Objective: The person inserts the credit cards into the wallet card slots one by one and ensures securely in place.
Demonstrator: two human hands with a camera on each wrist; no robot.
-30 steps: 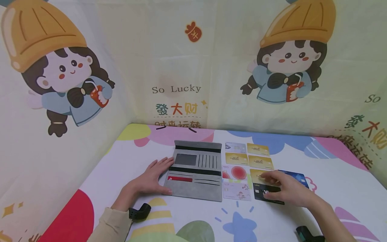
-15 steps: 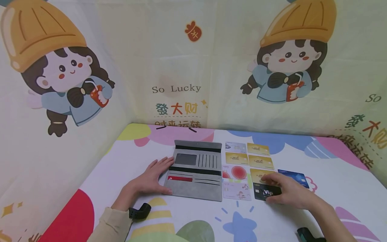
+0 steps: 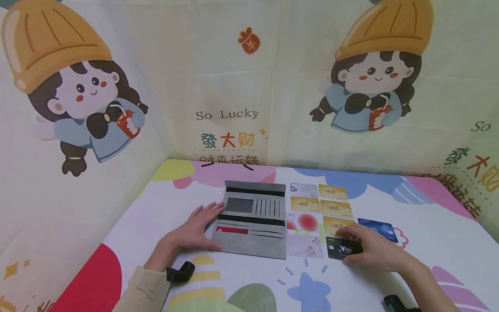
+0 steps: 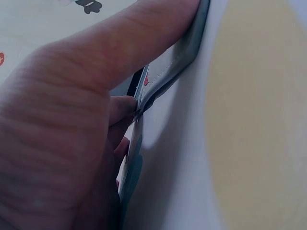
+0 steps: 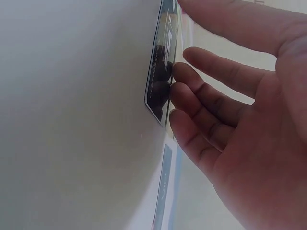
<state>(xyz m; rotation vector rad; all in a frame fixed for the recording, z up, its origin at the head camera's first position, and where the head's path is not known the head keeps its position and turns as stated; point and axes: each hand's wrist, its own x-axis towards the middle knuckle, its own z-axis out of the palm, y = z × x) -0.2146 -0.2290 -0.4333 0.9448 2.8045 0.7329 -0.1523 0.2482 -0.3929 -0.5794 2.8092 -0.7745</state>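
Note:
A grey bifold wallet (image 3: 255,248) lies unfolded on the table, with a red card (image 3: 232,230) in one slot. My left hand (image 3: 195,229) rests spread along its left edge, thumb at the near corner; the left wrist view shows the thumb (image 4: 139,36) lying on the wallet's edge. My right hand (image 3: 376,248) touches a black VIP card (image 3: 339,248), fingers bent loosely at its far side and thumb by its near edge. In the right wrist view, fingertips (image 5: 180,93) meet the card's surface. The hand covers the card's right end.
Left of the black card lie a pale VIP card (image 3: 304,245) and a red-circle card (image 3: 308,222). Several gold cards (image 3: 336,209) and a silver card (image 3: 304,190) sit behind. A blue card (image 3: 378,229) lies beyond my right hand. Printed cloth walls stand behind and left.
The black card has shifted slightly toward me, leaving a small gap from the gold card behind it. My right thumb has moved right, uncovering the VIP lettering. My left hand has stayed put.

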